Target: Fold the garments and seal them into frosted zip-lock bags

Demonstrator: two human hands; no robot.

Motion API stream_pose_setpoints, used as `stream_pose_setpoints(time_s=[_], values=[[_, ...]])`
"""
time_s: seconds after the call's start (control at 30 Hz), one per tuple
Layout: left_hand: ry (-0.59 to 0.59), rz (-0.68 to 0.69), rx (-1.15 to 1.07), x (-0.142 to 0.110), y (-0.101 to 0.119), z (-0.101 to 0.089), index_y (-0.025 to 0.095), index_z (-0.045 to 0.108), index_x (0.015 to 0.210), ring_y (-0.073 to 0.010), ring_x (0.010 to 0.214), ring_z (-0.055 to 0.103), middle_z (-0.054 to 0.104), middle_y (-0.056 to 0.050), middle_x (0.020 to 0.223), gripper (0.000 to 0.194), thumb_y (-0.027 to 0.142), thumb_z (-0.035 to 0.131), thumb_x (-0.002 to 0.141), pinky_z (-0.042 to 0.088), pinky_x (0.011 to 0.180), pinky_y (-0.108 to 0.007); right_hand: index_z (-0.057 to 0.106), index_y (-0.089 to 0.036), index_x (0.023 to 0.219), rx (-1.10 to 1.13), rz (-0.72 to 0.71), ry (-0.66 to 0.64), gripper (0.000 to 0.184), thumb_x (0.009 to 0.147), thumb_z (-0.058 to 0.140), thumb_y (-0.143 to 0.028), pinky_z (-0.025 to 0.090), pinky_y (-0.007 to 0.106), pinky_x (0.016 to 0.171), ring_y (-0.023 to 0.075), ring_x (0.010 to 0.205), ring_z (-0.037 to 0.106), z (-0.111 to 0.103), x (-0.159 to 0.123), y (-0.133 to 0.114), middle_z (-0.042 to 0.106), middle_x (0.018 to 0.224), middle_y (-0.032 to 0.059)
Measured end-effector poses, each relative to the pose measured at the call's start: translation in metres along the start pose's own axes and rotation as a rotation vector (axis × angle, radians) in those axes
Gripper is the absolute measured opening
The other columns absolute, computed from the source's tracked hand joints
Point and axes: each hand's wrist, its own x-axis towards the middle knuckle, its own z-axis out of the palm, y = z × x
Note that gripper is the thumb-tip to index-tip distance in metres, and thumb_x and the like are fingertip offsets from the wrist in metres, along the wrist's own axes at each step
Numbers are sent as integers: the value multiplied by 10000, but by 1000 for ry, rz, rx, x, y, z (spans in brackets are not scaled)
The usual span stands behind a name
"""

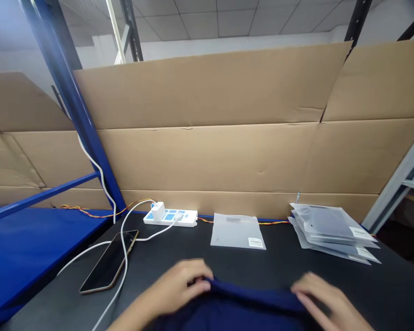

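Note:
A dark navy cloth (241,310) lies at the front of the black tabletop, its lower part cut off by the bottom of the view. My left hand (184,285) pinches the cloth's upper left edge between thumb and fingers. At the upper right corner, my right hand (326,299) grips the same edge, slightly blurred. Between the two hands the edge is lifted into a loose fold. Beyond the cloth rests a flat translucent plastic bag (236,232) with a white label.
A stack of similar translucent bags (331,230) sits at the back right. To the left lie a phone (108,264) and a white cable (124,257) running to a power strip (186,218). Cardboard panels (210,156) stand behind; a blue post (79,110) rises at left.

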Motion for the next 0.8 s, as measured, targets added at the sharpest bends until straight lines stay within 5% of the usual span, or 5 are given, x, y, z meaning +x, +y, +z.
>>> stream_pose_setpoints(time_s=[0.2,0.37,0.8], values=[[-9,-196,-372,62,-64,-13,164,708,931,-124,620,520,602,18,717,346,492,607,885,390,579,-213,690,-236,932,33,130,-154,276,955,515,-448,442,295,625,195,684,581,-6,84,37,673,802,25],[168,-288,-474,69,-107,1,160,621,990,-108,560,476,526,23,733,471,595,453,928,381,510,-208,656,-229,874,30,147,-69,361,974,446,-505,419,290,653,194,723,564,8,94,82,635,785,10],[172,-307,-534,63,-113,5,169,665,918,-126,629,523,582,8,746,387,544,568,903,404,555,-219,632,-246,886,21,134,-146,314,1002,429,-457,409,298,665,184,734,556,6,85,82,616,851,10]])
